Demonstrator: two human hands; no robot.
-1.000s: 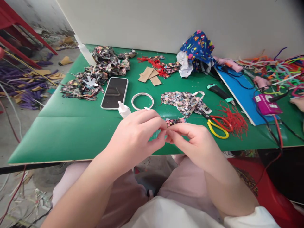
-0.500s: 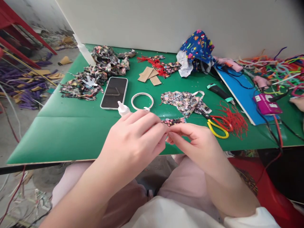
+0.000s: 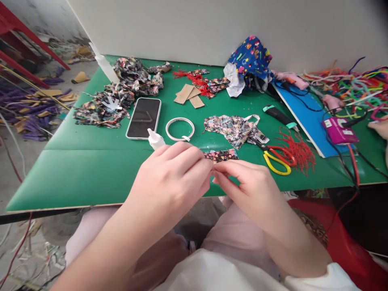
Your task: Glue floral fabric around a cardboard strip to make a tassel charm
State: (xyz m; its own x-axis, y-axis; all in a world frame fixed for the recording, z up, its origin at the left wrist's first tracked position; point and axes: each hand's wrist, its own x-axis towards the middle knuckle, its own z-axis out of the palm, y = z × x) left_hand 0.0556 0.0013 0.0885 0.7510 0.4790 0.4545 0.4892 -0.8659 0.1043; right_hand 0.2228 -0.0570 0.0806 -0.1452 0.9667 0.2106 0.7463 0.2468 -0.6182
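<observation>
Both hands meet over the near edge of the green table (image 3: 75,173). My left hand (image 3: 169,178) and my right hand (image 3: 245,186) pinch together on a small strip of dark floral fabric (image 3: 221,155), fingers closed on it; only its far end shows past the fingertips. A small white glue bottle (image 3: 155,139) lies just beyond my left knuckles. A white ring (image 3: 180,129) and a dark phone (image 3: 143,118) lie farther back.
A floral fabric piece (image 3: 233,129), red-and-yellow scissors (image 3: 277,159) and red threads (image 3: 295,149) lie right of centre. Fabric scraps (image 3: 121,93) are heaped at back left, cardboard bits (image 3: 189,95) and a blue cloth bundle (image 3: 250,60) behind. A blue board (image 3: 306,121), magenta device (image 3: 339,131) and pipe cleaners (image 3: 357,87) fill the right, where another person's hand (image 3: 380,129) shows.
Both hands stay pinched on the fabric strip, with only small finger shifts. The view has tilted slightly, so the table's things sit a little lower-left.
</observation>
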